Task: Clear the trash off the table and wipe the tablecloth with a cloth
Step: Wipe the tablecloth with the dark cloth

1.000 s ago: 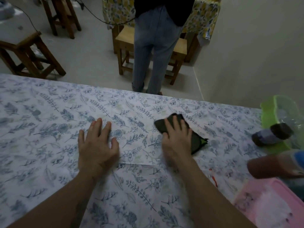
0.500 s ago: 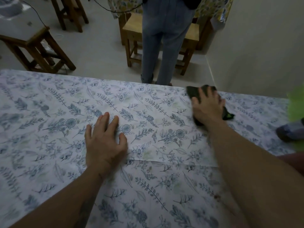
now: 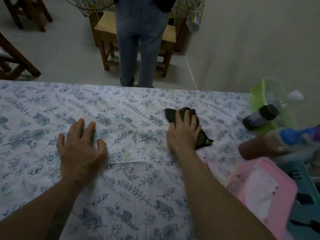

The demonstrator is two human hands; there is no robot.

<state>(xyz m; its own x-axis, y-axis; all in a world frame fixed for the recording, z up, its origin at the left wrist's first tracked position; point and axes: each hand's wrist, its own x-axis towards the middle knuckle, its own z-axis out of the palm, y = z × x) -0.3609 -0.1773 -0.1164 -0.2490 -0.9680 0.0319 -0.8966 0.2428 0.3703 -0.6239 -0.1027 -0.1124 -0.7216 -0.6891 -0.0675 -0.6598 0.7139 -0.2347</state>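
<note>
A white tablecloth (image 3: pixel 121 108) printed with blue leaves covers the table. My right hand (image 3: pixel 183 134) presses a dark cloth (image 3: pixel 201 138) flat onto the tablecloth, right of the middle. The cloth shows beyond my fingertips and to the right of my palm, with a green mark at its corner. My left hand (image 3: pixel 81 148) lies flat on the tablecloth with fingers spread and holds nothing. A crease runs across the fabric just in front of both hands.
At the right edge stand a green basin (image 3: pixel 259 94), a dark bottle (image 3: pixel 259 116) lying on it, a brown bottle (image 3: pixel 261 149), a pink tray (image 3: pixel 285 184) and a teal crate (image 3: pixel 306 205). A person in jeans (image 3: pixel 140 49) stands beyond the table by a wooden stool (image 3: pixel 103 26).
My right hand slid the cloth out to the far right, then back toward me and left. My left hand stayed in place. The view shifted, bringing the right-side containers back in.
</note>
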